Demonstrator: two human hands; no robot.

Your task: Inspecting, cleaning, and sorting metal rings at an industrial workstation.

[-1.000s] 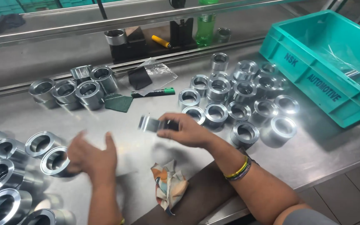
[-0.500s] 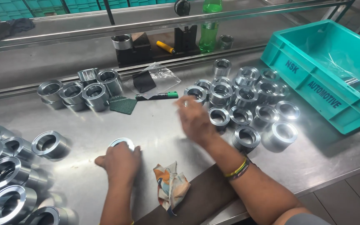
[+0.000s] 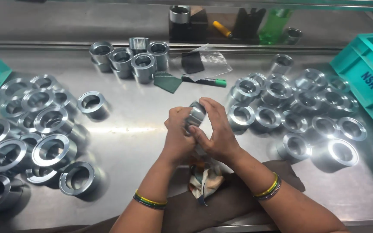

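Left hand (image 3: 178,131): it was held over the middle of the desk (image 3: 143,129), its fingers curled tight on the left side of a metal ring (image 3: 194,115).
Right hand (image 3: 216,129): it pressed against the left hand, its fingers clamped on the right side and top of the same ring.
Metal ring: it was shiny and silver, up off the desk, squeezed between both hands, mostly hidden by them.
Cloth (image 3: 203,179): a crumpled rag with colours lay just under the wrists, on a dark brown cloth (image 3: 238,198) at the near edge of the desk.
Bangles: each wrist had thin striped bangles, the left (image 3: 150,201) and the right (image 3: 269,189).
Big rings (image 3: 50,149): many wide silver rings lay in a heap at the left, well apart from the hands.
Small rings (image 3: 296,101): many smaller silver rings sat at the right, the nearest one (image 3: 241,115) just beside the right hand.
Back rings (image 3: 130,56): a small bunch stood at the far side.
Green pen (image 3: 206,81): it lay beyond the hands, near a dark green pad (image 3: 167,82) and a clear plastic bag (image 3: 212,60).
Teal crate (image 3: 368,82): it stood at the far right edge.
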